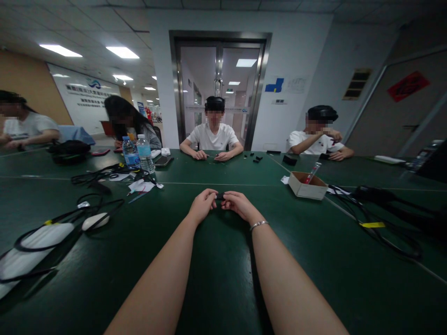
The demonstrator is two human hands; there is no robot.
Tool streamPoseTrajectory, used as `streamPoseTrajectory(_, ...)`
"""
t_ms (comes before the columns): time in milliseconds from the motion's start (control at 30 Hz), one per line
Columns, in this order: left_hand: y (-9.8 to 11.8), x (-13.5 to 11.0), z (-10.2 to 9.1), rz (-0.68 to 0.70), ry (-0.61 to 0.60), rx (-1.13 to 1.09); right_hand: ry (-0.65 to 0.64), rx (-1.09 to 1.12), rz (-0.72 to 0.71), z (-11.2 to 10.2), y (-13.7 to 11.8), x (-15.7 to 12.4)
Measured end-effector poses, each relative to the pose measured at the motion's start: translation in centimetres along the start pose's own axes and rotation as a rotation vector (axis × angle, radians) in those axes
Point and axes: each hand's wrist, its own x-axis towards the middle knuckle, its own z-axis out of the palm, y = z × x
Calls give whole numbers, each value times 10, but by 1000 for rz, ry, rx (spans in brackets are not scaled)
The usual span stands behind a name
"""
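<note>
Both my arms stretch forward over the dark green table (223,279). My left hand (202,204) and my right hand (239,204) meet at the middle, fingers curled, pinching a small black part (220,196) between them just above the tabletop. A silver bracelet (258,225) circles my right wrist. The part is mostly hidden by my fingers, so its shape is unclear.
A small cardboard box (307,185) with a red-tipped tool stands to the right. Black cables (380,223) lie right, more cables and white pads (35,242) left. Two water bottles (139,153) stand at the far left. Several people sit across the table, handling small black parts (256,158).
</note>
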Motion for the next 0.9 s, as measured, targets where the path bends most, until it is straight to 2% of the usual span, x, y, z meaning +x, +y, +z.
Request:
streamPoseTrajectory(400, -1, 0, -1, 10, 51, 35, 9, 4, 12, 0, 0, 0)
streamPoseTrajectory(900, 2, -1, -1, -13, 27, 25, 13, 18, 11, 0, 0, 1)
